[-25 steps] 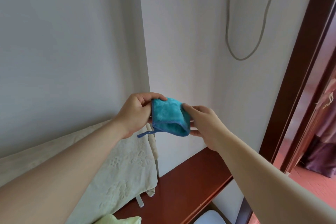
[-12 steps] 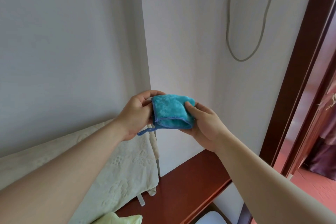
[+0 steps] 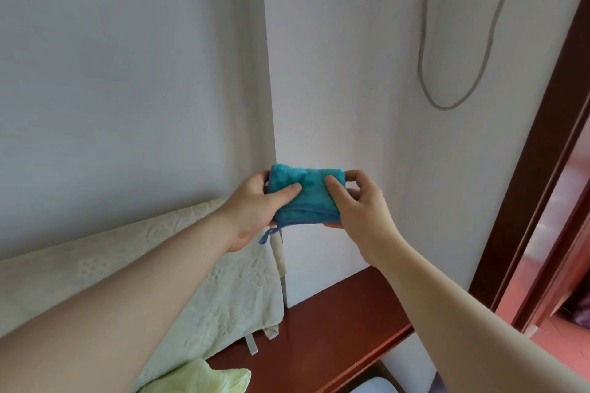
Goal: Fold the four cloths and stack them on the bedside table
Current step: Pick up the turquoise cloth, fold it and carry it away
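Observation:
A small teal cloth [image 3: 308,198] with a blue stitched edge and a hanging blue loop is held folded in mid-air in front of the white wall corner. My left hand [image 3: 255,207] pinches its left side, thumb on the front and fingers behind. My right hand [image 3: 357,204] pinches its right side the same way. Well below the hands lies the dark red wooden bedside table [image 3: 322,338]. A pale green cloth [image 3: 201,378] lies crumpled at its near left edge.
A cream embossed cover [image 3: 223,297] drapes over the headboard to the left of the table. A grey cable [image 3: 427,73] loops on the right wall. A dark wooden door frame [image 3: 542,150] stands at the right. A white object [image 3: 376,386] sits below the table.
Both hands shifted their grip: the thumbs now lie on the cloth's front face. The cloth has been turned and spread wider into a flat folded rectangle.

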Tool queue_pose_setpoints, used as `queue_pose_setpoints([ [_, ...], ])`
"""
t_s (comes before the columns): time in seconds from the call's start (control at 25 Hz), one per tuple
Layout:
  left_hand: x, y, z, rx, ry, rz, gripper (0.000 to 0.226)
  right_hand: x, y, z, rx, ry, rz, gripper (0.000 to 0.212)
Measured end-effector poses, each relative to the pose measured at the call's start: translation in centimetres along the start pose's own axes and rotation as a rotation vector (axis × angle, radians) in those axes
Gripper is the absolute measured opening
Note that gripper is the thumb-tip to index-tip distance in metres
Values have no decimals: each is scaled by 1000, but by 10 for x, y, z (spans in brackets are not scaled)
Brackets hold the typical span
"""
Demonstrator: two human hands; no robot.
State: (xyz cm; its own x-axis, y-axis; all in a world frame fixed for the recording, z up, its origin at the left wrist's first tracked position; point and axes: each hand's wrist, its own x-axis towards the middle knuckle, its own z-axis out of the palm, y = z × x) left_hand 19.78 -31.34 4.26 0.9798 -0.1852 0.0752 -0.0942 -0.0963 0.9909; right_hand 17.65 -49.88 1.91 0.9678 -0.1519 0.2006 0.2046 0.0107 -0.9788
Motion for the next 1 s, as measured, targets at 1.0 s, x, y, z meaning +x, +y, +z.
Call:
queue_pose_setpoints([
  [1.0, -191, 4, -149, 189, 855, -50, 34, -65, -32, 225, -168, -683, 61, 55],
])
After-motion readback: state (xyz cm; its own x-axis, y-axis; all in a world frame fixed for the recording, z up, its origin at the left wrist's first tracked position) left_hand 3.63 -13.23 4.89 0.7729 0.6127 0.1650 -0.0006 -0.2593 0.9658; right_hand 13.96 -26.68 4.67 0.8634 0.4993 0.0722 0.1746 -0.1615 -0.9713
